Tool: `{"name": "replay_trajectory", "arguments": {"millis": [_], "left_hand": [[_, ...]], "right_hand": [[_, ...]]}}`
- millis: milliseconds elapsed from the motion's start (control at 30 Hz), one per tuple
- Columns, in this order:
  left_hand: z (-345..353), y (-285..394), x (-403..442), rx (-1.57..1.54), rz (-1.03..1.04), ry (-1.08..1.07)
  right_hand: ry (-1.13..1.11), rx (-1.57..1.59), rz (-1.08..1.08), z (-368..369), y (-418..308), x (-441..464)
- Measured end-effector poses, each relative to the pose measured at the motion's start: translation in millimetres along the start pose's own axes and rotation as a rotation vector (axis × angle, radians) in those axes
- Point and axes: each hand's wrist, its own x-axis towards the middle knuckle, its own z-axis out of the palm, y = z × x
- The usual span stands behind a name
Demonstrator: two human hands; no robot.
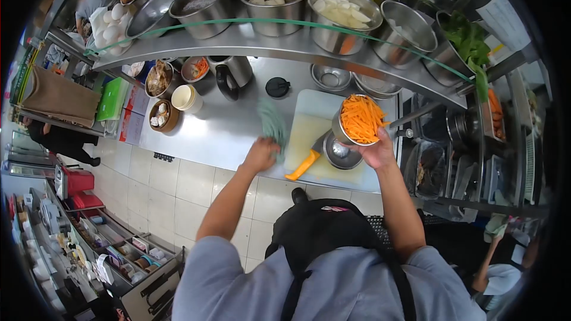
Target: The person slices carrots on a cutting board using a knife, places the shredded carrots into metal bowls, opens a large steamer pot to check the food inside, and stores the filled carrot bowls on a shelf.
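Observation:
My right hand (380, 150) holds a metal bowl (340, 129) heaped with orange strips (361, 117), tilted above the cutting board. Beneath it, an empty-looking metal bowl (342, 153) rests on the board (312, 104), partly over the blade of a yellow-handled knife (303, 165). My left hand (262, 153) grips a green cloth (272, 122), blurred by motion, on the steel counter just left of the board. A black lid (277, 87) lies behind the cloth.
A steel shelf (267, 28) with several metal pots spans the back. On the counter's left stand a steel jug (238, 71), stacked cups (186, 98) and a bamboo steamer (163, 116). Another person's arm (489, 261) shows at lower right.

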Motion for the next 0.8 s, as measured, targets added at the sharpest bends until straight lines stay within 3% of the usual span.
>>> {"name": "replay_trajectory", "arguments": {"millis": [67,100,133,233,267,333,400,467,600,800], "left_hand": [[17.3,-15.5,-46.3,-0.094,0.108,-0.359],[6.5,-14.7,-68.1,-0.182,0.185,-0.405],[-14.7,-8.5,-83.6,-0.151,0.200,-0.339],[-71.2,-0.4,-54.6,-0.303,-0.079,0.031],[-85.8,-7.6,-35.0,-0.124,-0.069,-0.006],[-132.9,61.5,12.3,0.519,-0.237,-0.121],[-164.4,117.5,65.4,0.036,0.010,-0.013],[-184.2,201.1,102.4,-0.091,0.338,0.056],[-178.3,332.5,147.3,-0.012,0.727,0.105],[-126.6,391.3,188.0,0.116,0.834,-0.013]], "right_hand": [[0.049,0.001,0.011,-5.3,-8.9,-10.4],[0.063,0.025,-0.015,-6.9,-11.3,-15.3],[0.089,0.018,-0.085,-10.2,-16.6,-16.8],[0.162,0.024,-0.145,-27.5,-21.2,-42.6],[0.149,0.065,-0.141,-35.1,-23.4,-48.4],[0.148,0.103,-0.163,-35.2,-25.0,-61.9],[0.145,0.054,-0.181,-32.2,-34.6,-68.6],[0.205,0.016,-0.199,-28.9,-37.8,-78.0],[0.197,0.001,-0.215,-23.9,-42.7,-90.4],[0.138,0.043,-0.309,-19.3,-72.2,-120.5]]}}
